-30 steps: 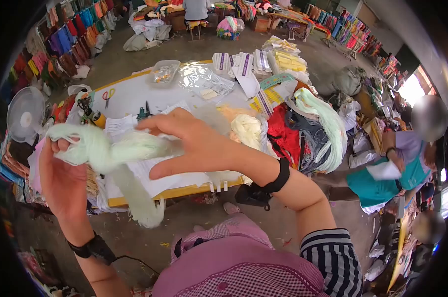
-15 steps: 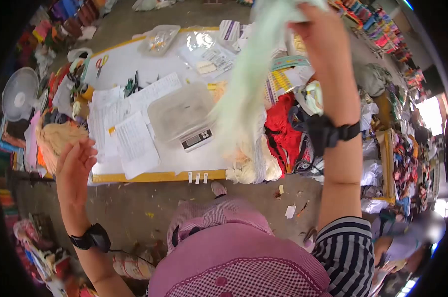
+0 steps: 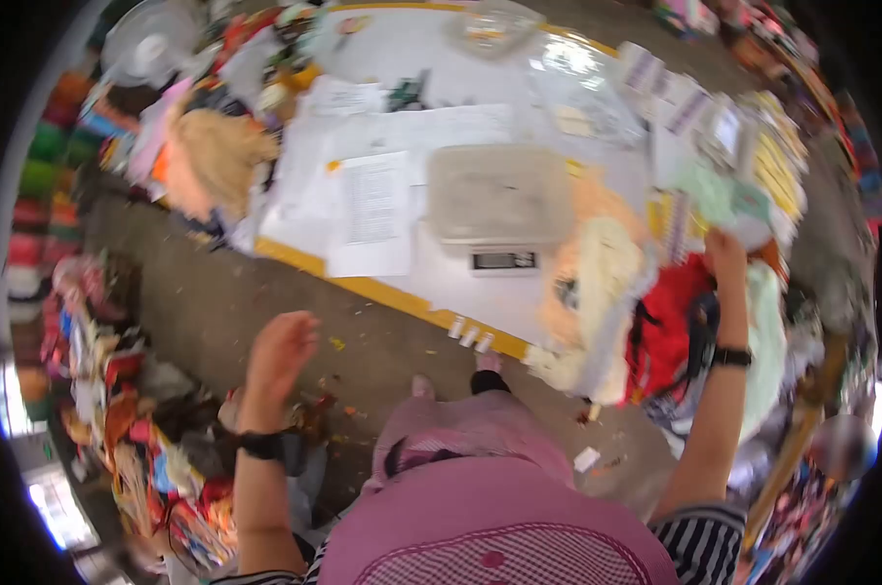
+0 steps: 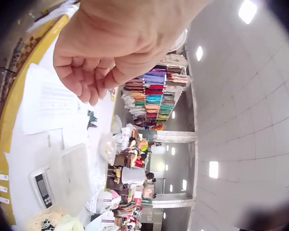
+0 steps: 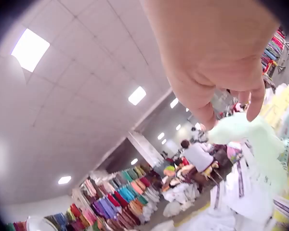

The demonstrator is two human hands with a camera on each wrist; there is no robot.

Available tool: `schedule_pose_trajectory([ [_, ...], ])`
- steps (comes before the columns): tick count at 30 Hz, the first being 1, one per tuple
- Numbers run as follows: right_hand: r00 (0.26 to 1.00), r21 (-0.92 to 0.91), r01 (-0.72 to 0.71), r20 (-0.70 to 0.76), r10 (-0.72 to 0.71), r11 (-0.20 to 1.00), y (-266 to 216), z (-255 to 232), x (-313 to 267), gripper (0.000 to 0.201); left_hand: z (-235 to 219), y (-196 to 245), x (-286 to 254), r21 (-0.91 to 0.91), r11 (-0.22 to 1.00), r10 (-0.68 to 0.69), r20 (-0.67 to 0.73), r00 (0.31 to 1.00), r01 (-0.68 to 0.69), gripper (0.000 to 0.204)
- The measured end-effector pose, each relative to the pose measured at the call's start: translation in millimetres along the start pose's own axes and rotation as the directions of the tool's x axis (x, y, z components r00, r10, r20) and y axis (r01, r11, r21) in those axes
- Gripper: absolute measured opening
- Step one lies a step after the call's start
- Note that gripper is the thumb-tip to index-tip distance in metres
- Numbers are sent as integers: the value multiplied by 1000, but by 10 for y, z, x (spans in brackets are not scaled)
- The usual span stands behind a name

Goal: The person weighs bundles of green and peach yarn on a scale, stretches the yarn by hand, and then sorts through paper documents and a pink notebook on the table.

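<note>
A pale green skein of yarn (image 5: 250, 137) hangs from my right hand (image 5: 221, 62), whose thumb and fingers pinch its top in the right wrist view. In the head view that right hand (image 3: 725, 258) is over the heap at the table's right, with the pale green skein (image 3: 709, 190) beyond its fingertips. A second pale green skein (image 3: 767, 341) lies beside the right forearm. My left hand (image 3: 283, 356) is in the air off the table's front edge, empty, with its fingers loosely curled (image 4: 89, 86).
A kitchen scale (image 3: 504, 261) bears a clear plastic tub (image 3: 499, 195) on the table. Printed sheets (image 3: 371, 214) lie left of it. Cream yarn (image 3: 607, 283) and red yarn (image 3: 670, 327) are heaped at right, tan yarn (image 3: 212, 161) at left. A fan (image 3: 150, 47) stands behind.
The pale green skein, earlier stretched between both hands, was let go by the left and swung up by the right. It is now lower, over the right-hand heap. The head view has turned.
</note>
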State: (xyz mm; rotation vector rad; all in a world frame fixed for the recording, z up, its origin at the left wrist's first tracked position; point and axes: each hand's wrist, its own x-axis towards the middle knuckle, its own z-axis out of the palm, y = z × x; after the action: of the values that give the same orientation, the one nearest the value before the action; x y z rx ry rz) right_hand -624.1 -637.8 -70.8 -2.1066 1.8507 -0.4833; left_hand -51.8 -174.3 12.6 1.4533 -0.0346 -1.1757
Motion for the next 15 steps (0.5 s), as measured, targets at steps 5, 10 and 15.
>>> schedule_pose_trajectory([
  [5, 985, 209, -171, 56, 163, 963, 181, 1161, -880, 53, -44, -423, 99, 57, 992, -114, -29, 993, 115, 17],
  [10, 999, -182, -52, -21, 49, 982, 117, 1466, -981, 53, -246, -780, 127, 44, 973, -223, -35, 974, 224, 16],
  [15, 991, -216, -86, -115, 62, 973, -387, 1122, -1291, 50, -352, -884, 163, 81, 964, -252, -36, 967, 254, 18],
])
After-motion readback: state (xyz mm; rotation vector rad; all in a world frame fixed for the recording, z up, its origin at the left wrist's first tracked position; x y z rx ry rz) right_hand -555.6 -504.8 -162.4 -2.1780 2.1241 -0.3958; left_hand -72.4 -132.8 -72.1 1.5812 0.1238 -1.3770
